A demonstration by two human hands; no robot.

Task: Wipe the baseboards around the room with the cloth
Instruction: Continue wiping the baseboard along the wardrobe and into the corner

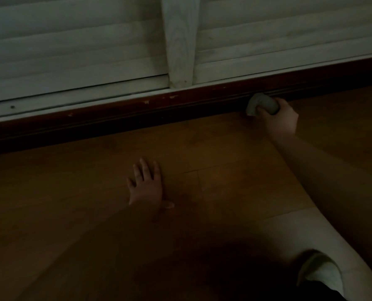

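A dark red-brown baseboard (137, 115) runs slantwise across the dim view, low at the left and higher at the right. It has a few small pale chips in its upper face. My right hand (281, 118) grips a bunched pale grey cloth (261, 103) and presses it against the baseboard at the right. My left hand (147, 184) lies flat on the wooden floor with its fingers spread, well in front of the baseboard, holding nothing.
Above the baseboard stand pale louvred panels (72, 51) with a vertical post (180, 40) between them. The brown wooden floor (224, 170) fills the lower view. My leg with a light sock or cuff (324, 272) rests at the lower right.
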